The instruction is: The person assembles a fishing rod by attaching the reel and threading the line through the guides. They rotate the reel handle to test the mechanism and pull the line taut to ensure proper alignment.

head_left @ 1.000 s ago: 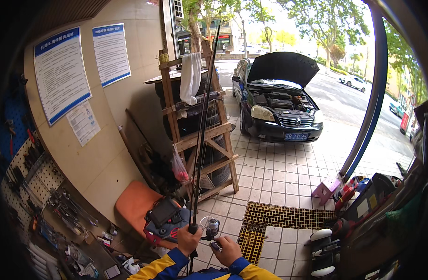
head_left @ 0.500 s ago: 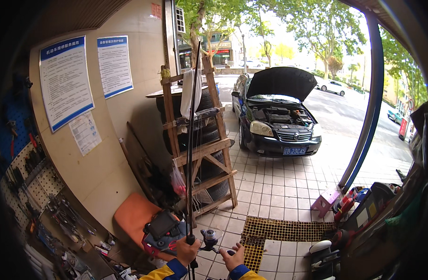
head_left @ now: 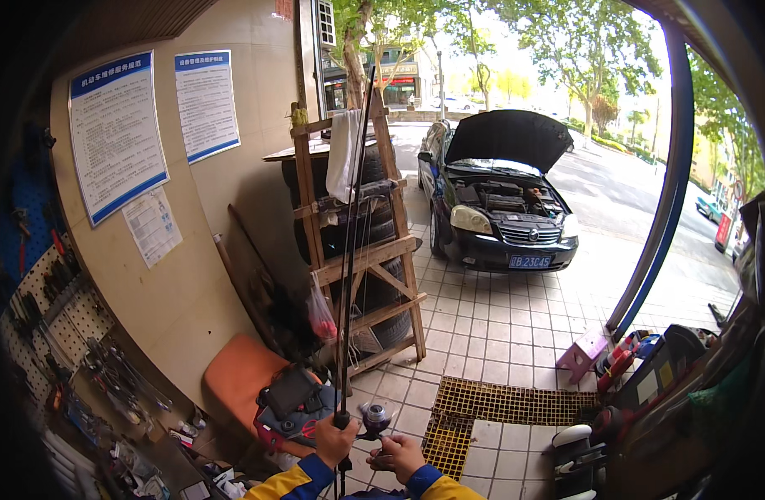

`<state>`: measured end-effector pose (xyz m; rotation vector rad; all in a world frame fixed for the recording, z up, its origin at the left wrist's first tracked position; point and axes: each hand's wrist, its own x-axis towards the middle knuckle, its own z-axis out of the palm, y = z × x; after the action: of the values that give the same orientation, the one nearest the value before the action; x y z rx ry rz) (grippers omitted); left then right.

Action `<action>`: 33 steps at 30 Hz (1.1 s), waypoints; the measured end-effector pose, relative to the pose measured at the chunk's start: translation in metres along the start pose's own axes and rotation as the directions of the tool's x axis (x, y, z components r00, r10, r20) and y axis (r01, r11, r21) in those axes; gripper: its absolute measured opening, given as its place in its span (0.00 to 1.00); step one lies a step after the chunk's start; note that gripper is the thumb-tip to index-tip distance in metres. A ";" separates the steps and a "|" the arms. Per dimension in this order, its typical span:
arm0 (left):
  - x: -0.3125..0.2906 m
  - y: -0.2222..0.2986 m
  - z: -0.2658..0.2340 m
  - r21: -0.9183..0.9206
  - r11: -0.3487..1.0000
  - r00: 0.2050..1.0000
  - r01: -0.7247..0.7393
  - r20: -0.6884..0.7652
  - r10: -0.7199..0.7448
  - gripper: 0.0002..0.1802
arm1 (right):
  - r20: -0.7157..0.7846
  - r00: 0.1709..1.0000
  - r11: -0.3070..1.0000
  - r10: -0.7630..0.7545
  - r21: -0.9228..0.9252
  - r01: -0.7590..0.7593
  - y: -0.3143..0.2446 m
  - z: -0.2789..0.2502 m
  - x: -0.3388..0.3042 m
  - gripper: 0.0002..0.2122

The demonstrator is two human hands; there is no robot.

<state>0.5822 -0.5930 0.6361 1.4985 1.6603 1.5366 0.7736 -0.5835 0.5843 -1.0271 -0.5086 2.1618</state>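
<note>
My left hand (head_left: 336, 442) is wrapped round the grip of a long black fishing rod (head_left: 347, 325), which stands nearly upright. A spinning reel (head_left: 374, 419) with a silvery spool sits on the rod just right of that hand. Beside the reel, my right hand (head_left: 400, 457) is closed, its fingers pinched at the reel's handle; the knob itself is mostly hidden by them. Thin line runs alongside the rod. Both forearms wear blue and yellow sleeves.
Behind the rod, a wooden ladder frame (head_left: 409, 287) leans by stacked tires (head_left: 391, 329). An orange chair (head_left: 242, 371) holds bags at left, near a tool pegboard (head_left: 45, 292). A yellow floor grate (head_left: 516, 398), pink stool (head_left: 581, 354) and black car (head_left: 503, 217) with raised hood lie beyond.
My right hand has swung left, nearer the rod, with the reel's handle. The rod's upper part has tipped a little to the right. My left hand keeps its hold.
</note>
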 end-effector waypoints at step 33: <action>0.013 -0.001 -0.004 -0.239 0.970 0.999 0.051 -0.001 -0.053 0.07 | 0.598 0.253 -0.500 -0.760 -0.788 0.360 -0.042 0.006 -0.024 0.11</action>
<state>0.5740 -0.5832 0.6411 1.3149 1.4468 1.6484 0.7973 -0.5723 0.6254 -1.0442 -1.9896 0.0172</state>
